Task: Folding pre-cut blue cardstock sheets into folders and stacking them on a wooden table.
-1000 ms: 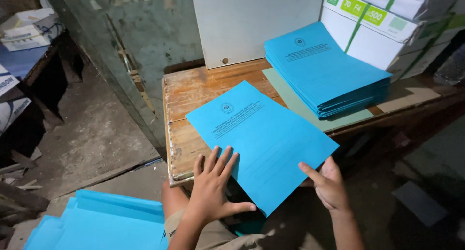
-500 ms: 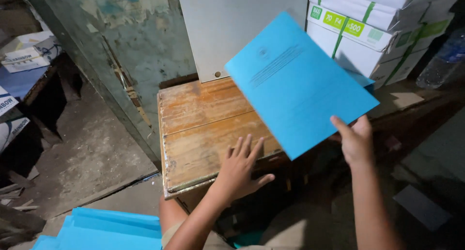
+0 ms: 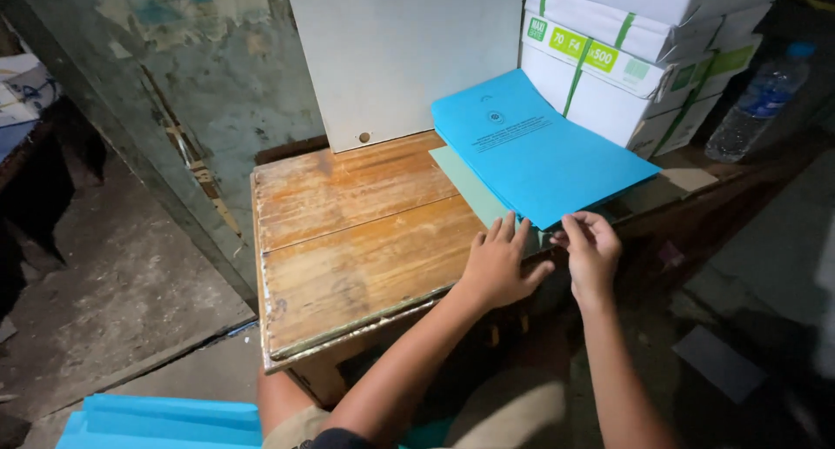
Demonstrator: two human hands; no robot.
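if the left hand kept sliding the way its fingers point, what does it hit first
Most likely the near edge of the blue paper stack, where the pale green sheet sticks out under it. The left hand lies flat on the wooden table, fingertips almost there.

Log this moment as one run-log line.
left hand: flat on wooden table, open | right hand: at near corner of blue folder stack | behind: paper boxes, water bottle

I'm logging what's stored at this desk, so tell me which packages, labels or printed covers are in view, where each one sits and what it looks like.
White paper ream boxes: stacked at the back right of the wooden table; rectangular, with green straps.
Green labels: small rectangles on the front of one box.
Blue printed covers: a flat stack in front of the boxes, dark round emblem and text lines on top.
Clear plastic bottle: far right, blue cap and label band.
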